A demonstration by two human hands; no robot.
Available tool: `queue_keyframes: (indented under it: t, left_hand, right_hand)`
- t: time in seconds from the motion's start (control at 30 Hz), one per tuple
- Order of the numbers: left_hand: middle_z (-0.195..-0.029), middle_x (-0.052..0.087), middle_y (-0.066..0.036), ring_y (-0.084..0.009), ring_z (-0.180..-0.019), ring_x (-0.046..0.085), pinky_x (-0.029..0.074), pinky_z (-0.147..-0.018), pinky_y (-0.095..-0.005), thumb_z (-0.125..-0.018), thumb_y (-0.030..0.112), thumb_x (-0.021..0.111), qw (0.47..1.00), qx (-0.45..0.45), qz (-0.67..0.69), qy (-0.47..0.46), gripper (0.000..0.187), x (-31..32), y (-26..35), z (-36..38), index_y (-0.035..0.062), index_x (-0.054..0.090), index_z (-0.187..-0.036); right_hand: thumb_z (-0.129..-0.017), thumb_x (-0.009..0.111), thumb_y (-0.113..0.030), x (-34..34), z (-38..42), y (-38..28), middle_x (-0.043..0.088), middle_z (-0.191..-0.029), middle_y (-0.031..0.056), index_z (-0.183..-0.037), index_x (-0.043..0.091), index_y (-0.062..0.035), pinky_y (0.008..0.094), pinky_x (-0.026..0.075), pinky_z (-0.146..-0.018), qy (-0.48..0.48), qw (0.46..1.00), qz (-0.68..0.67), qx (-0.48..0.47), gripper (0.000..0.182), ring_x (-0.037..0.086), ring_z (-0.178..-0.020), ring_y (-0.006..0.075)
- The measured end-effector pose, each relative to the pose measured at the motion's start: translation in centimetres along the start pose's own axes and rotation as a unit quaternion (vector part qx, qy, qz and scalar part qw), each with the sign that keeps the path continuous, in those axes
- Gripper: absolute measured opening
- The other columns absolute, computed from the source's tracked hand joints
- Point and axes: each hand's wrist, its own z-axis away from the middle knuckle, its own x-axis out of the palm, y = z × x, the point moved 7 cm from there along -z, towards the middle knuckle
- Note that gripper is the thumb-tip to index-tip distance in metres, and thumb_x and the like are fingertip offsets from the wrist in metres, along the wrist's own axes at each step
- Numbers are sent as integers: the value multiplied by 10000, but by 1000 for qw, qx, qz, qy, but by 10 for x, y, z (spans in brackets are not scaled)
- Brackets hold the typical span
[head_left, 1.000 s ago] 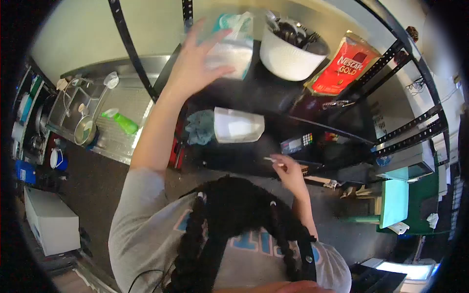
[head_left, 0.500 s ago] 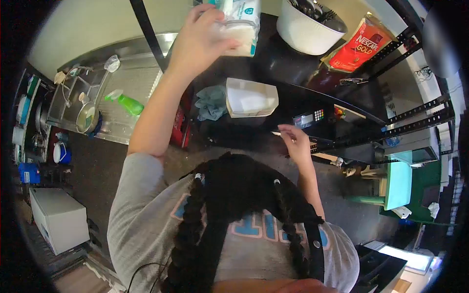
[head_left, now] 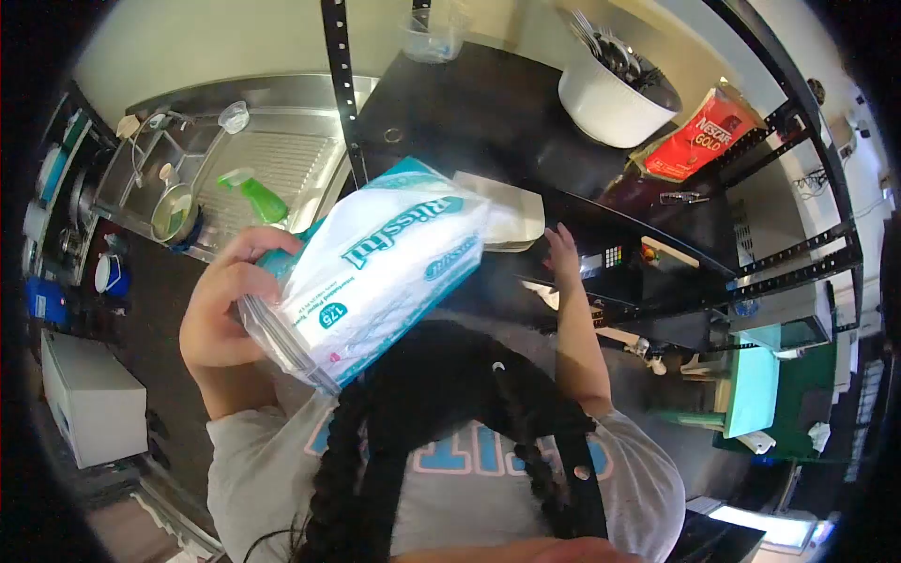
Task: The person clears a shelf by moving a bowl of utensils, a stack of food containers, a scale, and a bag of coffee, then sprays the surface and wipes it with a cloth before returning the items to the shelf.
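Lifted off the black shelf (head_left: 488,113) since the earlier frame, the Blissful paper towel packet (head_left: 375,258) is now tilted in front of the person's chest, left hand (head_left: 225,310) fingers grasping its near end. Right hand (head_left: 563,255) has partly spread fingers right by the white tray stack (head_left: 511,214); can't tell if touching.

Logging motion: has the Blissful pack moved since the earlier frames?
Yes: in the left hand, the pack has come off the black shelf, away from the white bowl, toward the wearer.
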Motion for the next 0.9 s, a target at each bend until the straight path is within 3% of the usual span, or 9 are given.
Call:
queue_keyframes:
  t: [0.1,0.17,0.23,0.33,0.6,0.67,0.7,0.8,0.9]
  left_hand:
    - [-1219,563,-254,-348,-1076,584,438,-934,-402,-646,140,852,997,-31,-61,-20,370,-8,0,16,43,593,-892]
    - [-1230,563,-238,-339,-1091,578,435,-939,-395,-646,146,858,996,-33,-83,-19,378,-13,-3,29,46,593,-896]
    - [-1241,562,-221,-330,-1106,571,431,-945,-389,-646,151,865,994,-32,-104,-20,386,-15,-1,35,50,593,-901]
    - [-1255,562,-188,-308,-1104,569,430,-955,-384,-616,204,912,988,-104,-102,-59,453,-15,-4,41,63,606,-920]
    - [-1241,563,-175,-304,-1096,565,441,-931,-386,-606,228,921,980,-128,-142,-55,481,-20,-3,58,64,609,-934]
    - [-1236,564,-173,-302,-1091,561,442,-922,-382,-598,240,922,978,-129,-162,-28,491,-31,-2,69,65,605,-930]
    - [-1236,562,-171,-296,-1094,557,443,-914,-374,-583,260,922,976,-144,-165,3,509,-35,-4,74,64,600,-924]
    - [-1239,557,-166,-284,-1102,548,443,-903,-363,-556,293,922,968,-165,-179,64,540,-55,-6,93,63,590,-914]
    - [-1245,552,-163,-278,-1109,542,440,-902,-357,-548,316,918,962,-176,-169,124,553,-66,-8,105,63,585,-911]
  right_hand:
    - [-915,633,-354,36,-22,17,545,-885,27,-1381,494,-94,342,492,-770,-95,994,-15,44,551,528,-791,153]
    - [-896,646,-162,53,-46,35,599,-1118,100,-1339,493,-108,377,513,-799,-120,991,-32,-58,471,595,-920,233]
    - [-874,626,-74,56,-41,46,575,-1278,135,-1401,424,-92,396,521,-855,-87,984,-127,-86,565,612,-1045,256]
    - [-763,650,-60,61,-32,50,588,-1205,137,-1461,336,-79,371,559,-721,-59,984,-155,-68,765,630,-912,255]
    - [-820,691,-99,34,46,36,605,-1134,132,-1419,413,-43,334,529,-638,43,994,-73,-63,663,630,-841,210]
    - [-838,676,-58,17,67,4,625,-1052,125,-1234,595,-21,310,518,-658,156,926,133,-317,406,632,-798,221]
    - [-838,653,-3,14,95,-27,631,-911,101,-985,680,-21,284,499,-662,159,916,66,-362,150,615,-735,197]
    - [-812,658,49,21,172,-109,600,-768,76,-860,641,-25,307,468,-582,119,850,115,-500,90,553,-622,142]
    - [-784,687,71,30,212,-194,629,-799,110,-830,640,-25,329,472,-577,126,699,130,-692,116,571,-617,221]
